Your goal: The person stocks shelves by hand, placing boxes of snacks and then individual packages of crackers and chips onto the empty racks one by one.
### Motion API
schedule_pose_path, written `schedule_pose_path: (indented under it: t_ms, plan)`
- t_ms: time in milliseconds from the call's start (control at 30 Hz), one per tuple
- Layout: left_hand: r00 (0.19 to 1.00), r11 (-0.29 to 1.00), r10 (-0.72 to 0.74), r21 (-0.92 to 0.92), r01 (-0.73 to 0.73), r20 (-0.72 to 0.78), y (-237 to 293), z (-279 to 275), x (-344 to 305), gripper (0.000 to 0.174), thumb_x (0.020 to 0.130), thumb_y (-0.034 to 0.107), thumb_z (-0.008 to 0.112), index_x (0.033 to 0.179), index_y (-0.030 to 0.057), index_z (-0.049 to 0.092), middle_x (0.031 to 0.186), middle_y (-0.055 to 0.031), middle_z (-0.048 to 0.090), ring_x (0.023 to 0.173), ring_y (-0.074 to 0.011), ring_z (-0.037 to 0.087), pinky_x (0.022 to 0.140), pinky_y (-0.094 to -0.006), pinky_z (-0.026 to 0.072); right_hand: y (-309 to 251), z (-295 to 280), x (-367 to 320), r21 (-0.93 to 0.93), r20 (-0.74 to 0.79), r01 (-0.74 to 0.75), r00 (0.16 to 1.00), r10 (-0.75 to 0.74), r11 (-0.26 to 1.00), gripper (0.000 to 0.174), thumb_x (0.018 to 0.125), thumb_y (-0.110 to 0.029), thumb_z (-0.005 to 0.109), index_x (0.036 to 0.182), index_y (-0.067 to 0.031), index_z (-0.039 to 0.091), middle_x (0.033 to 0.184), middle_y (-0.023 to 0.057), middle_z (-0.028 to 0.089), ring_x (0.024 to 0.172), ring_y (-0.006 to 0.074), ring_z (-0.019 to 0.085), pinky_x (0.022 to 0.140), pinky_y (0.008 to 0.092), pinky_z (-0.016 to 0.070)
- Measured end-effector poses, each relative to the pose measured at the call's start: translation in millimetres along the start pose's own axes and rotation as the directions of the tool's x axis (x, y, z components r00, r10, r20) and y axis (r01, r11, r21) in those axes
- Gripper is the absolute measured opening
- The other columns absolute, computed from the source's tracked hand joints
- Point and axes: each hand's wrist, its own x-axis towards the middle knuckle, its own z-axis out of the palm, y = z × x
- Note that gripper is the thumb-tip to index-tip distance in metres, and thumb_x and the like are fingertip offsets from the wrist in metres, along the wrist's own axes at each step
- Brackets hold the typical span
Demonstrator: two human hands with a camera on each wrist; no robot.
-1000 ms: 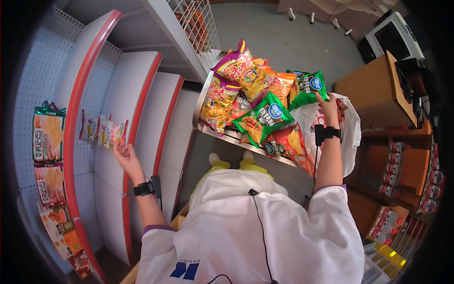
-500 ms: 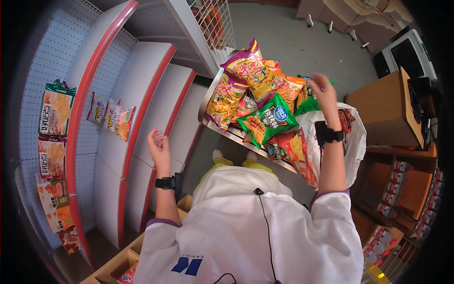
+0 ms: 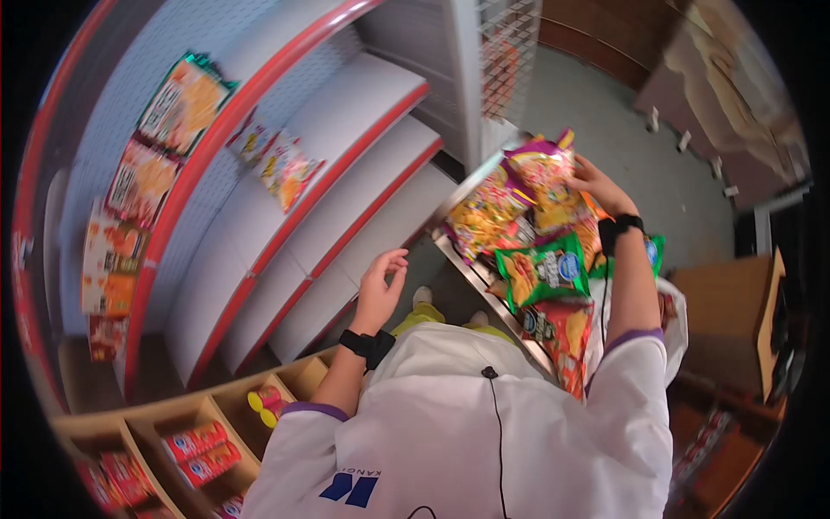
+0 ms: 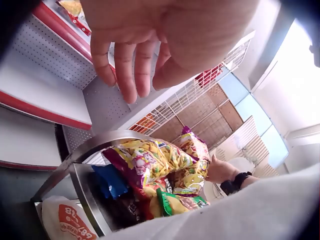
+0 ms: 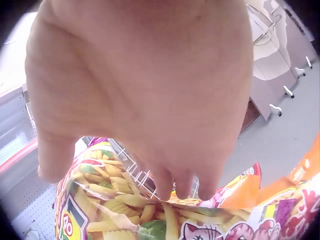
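My right hand (image 3: 608,189) reaches over the cart at the upright purple-and-yellow snack bag (image 3: 540,177), fingertips at its right edge. In the right wrist view the fingers of that hand (image 5: 145,85) point down, loosely spread, partly behind the bag (image 5: 115,200); firm contact cannot be told. My left hand (image 3: 380,290) is in the air between the shelves and the cart, holding nothing, its fingers loosely bent in the left wrist view (image 4: 145,55). A second purple-and-yellow bag (image 3: 487,212), a green bag (image 3: 545,272) and a red bag (image 3: 566,333) lie in the cart.
Shelving (image 3: 328,151) with red edges stands left, with small snack bags (image 3: 290,169) and larger packs (image 3: 186,104) on it. Wooden compartments (image 3: 156,419) hold red packs at lower left. A white plastic bag (image 3: 679,333) is by the cart's near right; a wooden cabinet (image 3: 722,311) is beyond.
The view has turned toward the left. My right hand has moved from the green bag at the back to the purple-and-yellow bag. My left hand has drawn away from the shelf toward the cart.
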Motion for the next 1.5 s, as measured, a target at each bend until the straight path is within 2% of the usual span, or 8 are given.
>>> schedule_pose_path:
  t_ms: [100, 200, 633, 900, 1167, 1267, 1433, 1500]
  plan:
    - [0.998, 0.998, -0.06, 0.01, 0.06, -0.016, -9.4, -6.7, -16.5, 0.025, 0.086, 0.001, 0.057, 0.111, 0.0043, 0.059, 0.092, -0.0075, 0.064, 0.081, -0.0149, 0.061, 0.071, -0.0267, 0.0483, 49.2, -17.7, 6.9, 0.132, 0.03, 0.047, 0.998, -0.051, 0.99, 0.088, 0.082, -0.036, 0.071, 0.146, -0.001, 0.021, 0.146, 0.0157, 0.035, 0.135, 0.0249, 0.032, 0.111, 0.0353, 0.0229]
    - [0.993, 0.994, -0.111, -0.025, 0.11, -0.039, -11.9, -8.8, -20.2, 0.021, 0.086, 0.002, 0.057, 0.107, 0.0042, 0.061, 0.09, -0.0077, 0.064, 0.081, -0.0154, 0.062, 0.073, -0.0271, 0.0489, 34.2, -7.2, -16.2, 0.159, 0.007, -0.025, 1.0, 0.024, 0.987, 0.077, 0.084, -0.033, 0.069, 0.142, -0.0008, 0.031, 0.139, 0.0095, 0.045, 0.127, 0.02, 0.041, 0.108, 0.033, 0.0283]
    - [0.992, 0.996, -0.082, 0.038, 0.078, 0.093, -1.8, -1.2, 4.8, 0.017, 0.087, 0.002, 0.056, 0.103, 0.0017, 0.062, 0.093, -0.0103, 0.065, 0.083, -0.0175, 0.065, 0.074, -0.028, 0.0498, 16.9, 8.1, -14.3, 0.228, -0.088, 0.045, 0.996, -0.026, 0.973, 0.059, 0.086, -0.023, 0.069, 0.134, -0.0034, 0.042, 0.125, 0.0056, 0.056, 0.114, 0.0165, 0.052, 0.101, 0.0302, 0.0363]
    - [0.988, 0.992, -0.118, 0.061, 0.112, 0.101, -1.2, -4.1, 11.2, 0.017, 0.088, 0.002, 0.057, 0.104, 0.002, 0.062, 0.092, -0.0098, 0.065, 0.082, -0.016, 0.064, 0.075, -0.0272, 0.0492, 9.0, -12.0, -9.9, 0.12, -0.21, 0.139, 0.971, -0.111, 0.983, 0.055, 0.086, -0.023, 0.069, 0.131, -0.0033, 0.045, 0.12, 0.005, 0.059, 0.11, 0.0153, 0.054, 0.097, 0.0291, 0.0384]
    - [0.983, 0.989, -0.148, 0.027, 0.146, 0.111, -1.0, -4.0, 15.3, 0.018, 0.088, 0.001, 0.057, 0.105, 0.0021, 0.062, 0.092, -0.0087, 0.065, 0.084, -0.0148, 0.063, 0.076, -0.0266, 0.0489, -39.0, -40.6, -39.9, 0.13, -0.45, 0.371, 0.848, -0.279, 0.919, 0.044, 0.088, -0.024, 0.065, 0.125, -0.0059, 0.05, 0.115, 0.0012, 0.062, 0.104, 0.0097, 0.056, 0.092, 0.0273, 0.0401]
    - [0.985, 0.994, -0.106, 0.001, 0.107, 0.134, 1.1, -0.8, 21.4, 0.019, 0.087, 0.001, 0.058, 0.106, 0.0017, 0.062, 0.094, -0.0088, 0.065, 0.086, -0.0147, 0.063, 0.078, -0.0265, 0.0489, -57.3, -43.8, -60.1, 0.087, -0.529, 0.51, 0.752, -0.394, 0.856, 0.041, 0.089, -0.02, 0.064, 0.124, -0.0052, 0.05, 0.115, 0.0025, 0.061, 0.105, 0.0111, 0.057, 0.093, 0.0273, 0.04]
    - [0.983, 0.997, -0.036, -0.055, 0.047, 0.179, 26.4, 6.5, 38.6, 0.021, 0.086, 0.0, 0.059, 0.107, 0.0022, 0.061, 0.096, -0.0079, 0.065, 0.088, -0.0142, 0.063, 0.081, -0.0265, 0.0489, -98.6, -10.3, -87.8, 0.116, -0.499, 0.572, 0.741, -0.45, 0.812, 0.045, 0.088, -0.017, 0.065, 0.126, -0.0002, 0.048, 0.119, 0.0075, 0.059, 0.109, 0.0148, 0.056, 0.097, 0.0299, 0.0401]
    - [0.973, 0.98, 0.025, -0.198, 0.021, 0.231, 36.7, 13.3, 46.9, 0.025, 0.085, 0.001, 0.062, 0.109, 0.003, 0.06, 0.099, -0.0069, 0.065, 0.089, -0.0142, 0.062, 0.083, -0.0268, 0.0486, -107.3, 9.2, -91.3, 0.039, -0.436, 0.567, 0.75, -0.497, 0.823, 0.047, 0.087, -0.016, 0.065, 0.127, 0.0002, 0.047, 0.121, 0.0075, 0.058, 0.11, 0.0148, 0.055, 0.097, 0.0294, 0.0402]
